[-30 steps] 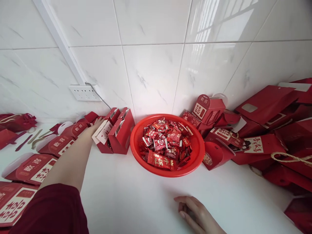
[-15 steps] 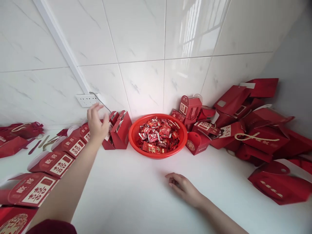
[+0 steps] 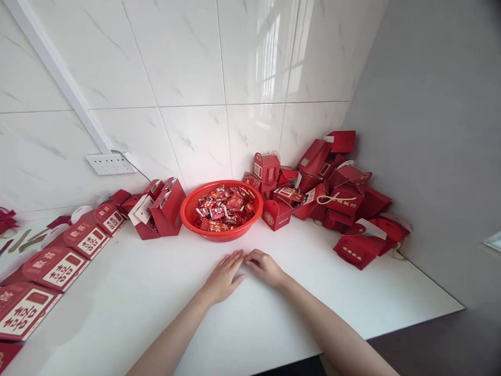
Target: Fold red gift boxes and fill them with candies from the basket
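Observation:
My left hand [image 3: 226, 278] lies palm down on the white tabletop [image 3: 250, 324], its fingers stretched out and its thumb apart. Beside its fingertips rests my right hand [image 3: 266, 267], fingers curled in, with nothing showing in them. The two hands meet or nearly touch at the fingers. Just beyond them stands a round red plastic basket [image 3: 221, 236], filled with red-wrapped candies [image 3: 225, 206]. A small red gift box [image 3: 277, 214] stands right of the basket, and upright red gift boxes [image 3: 168, 209] stand on its left.
A row of red candy boxes [image 3: 64, 269] runs along the left side. Red boxes [image 3: 340, 201], some with cord handles, are heaped at the right against a grey panel [image 3: 422, 156]. A power strip [image 3: 110, 164] is fixed to the tiled wall [image 3: 191, 52] behind.
My left hand has come down from above the left boxes onto the tabletop, next to my right hand. The view has turned right and takes in more of the table's front edge.

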The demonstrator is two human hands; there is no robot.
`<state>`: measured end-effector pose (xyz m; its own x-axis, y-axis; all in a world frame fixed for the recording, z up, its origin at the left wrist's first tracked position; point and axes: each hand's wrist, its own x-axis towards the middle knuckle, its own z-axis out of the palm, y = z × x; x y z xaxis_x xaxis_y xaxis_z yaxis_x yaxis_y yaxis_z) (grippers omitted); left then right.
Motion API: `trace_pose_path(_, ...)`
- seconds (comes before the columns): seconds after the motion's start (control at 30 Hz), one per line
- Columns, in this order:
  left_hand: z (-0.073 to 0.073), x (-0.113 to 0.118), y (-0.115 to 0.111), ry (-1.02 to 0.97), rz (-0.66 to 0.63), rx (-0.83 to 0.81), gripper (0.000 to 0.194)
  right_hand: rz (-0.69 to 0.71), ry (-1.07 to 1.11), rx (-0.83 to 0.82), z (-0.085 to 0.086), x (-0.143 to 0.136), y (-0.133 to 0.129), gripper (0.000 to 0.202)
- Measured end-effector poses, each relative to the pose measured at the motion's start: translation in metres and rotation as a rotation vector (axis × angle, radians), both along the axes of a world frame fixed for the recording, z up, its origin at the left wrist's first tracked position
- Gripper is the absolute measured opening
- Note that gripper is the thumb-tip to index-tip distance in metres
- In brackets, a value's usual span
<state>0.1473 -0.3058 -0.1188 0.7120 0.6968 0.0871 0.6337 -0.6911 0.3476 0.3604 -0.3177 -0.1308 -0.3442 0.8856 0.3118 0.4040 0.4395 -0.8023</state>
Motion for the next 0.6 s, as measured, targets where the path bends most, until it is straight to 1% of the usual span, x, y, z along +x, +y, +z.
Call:
trace_pose_path(0.07, -0.005, 0.002, 0.001, 0.046, 0.048, 0.007, 0.063, -0.012, -0.009, 0.017, 0.0, 0.002, 0.002, 0.021)
trace_pose_path(0.17, -0.007, 0.004, 0.005, 0.089, 0.099, 0.014, 0.063, -0.033, -0.034, 0.048, 0.006, 0.006, 0.002, 0.022)
trace_pose_path(0.23, -0.007, 0.005, 0.007, 0.092, 0.111, 0.017, 0.062, -0.063, -0.061, 0.073, 0.016, 0.017, -0.002, 0.022)
trace_pose_path(0.3, -0.007, 0.005, 0.008, 0.083, 0.115, 0.016, 0.06, -0.17, -0.085, 0.121, 0.031, 0.04, -0.011, 0.025)
trace_pose_path(0.33, -0.007, 0.006, 0.009, 0.078, 0.117, 0.015, 0.059, -0.261, -0.09, 0.153, 0.04, 0.056, -0.018, 0.028)
trace_pose_path(0.43, -0.007, 0.006, 0.011, 0.074, 0.12, 0.016, 0.058, -0.751, -0.107, 0.396, 0.064, 0.115, -0.045, 0.028)
trace_pose_path(0.5, -0.007, 0.007, 0.012, 0.083, 0.122, 0.018, 0.058, -1.095, -0.11, 0.485, 0.075, 0.155, -0.064, 0.024)
trace_pose_path(0.53, -0.006, 0.008, 0.012, 0.089, 0.123, 0.019, 0.058, -1.226, -0.11, 0.513, 0.077, 0.173, -0.073, 0.023)
trace_pose_path(0.6, -0.005, 0.008, 0.012, 0.098, 0.123, 0.02, 0.058, -1.376, -0.107, 0.49, 0.075, 0.202, -0.087, 0.023)
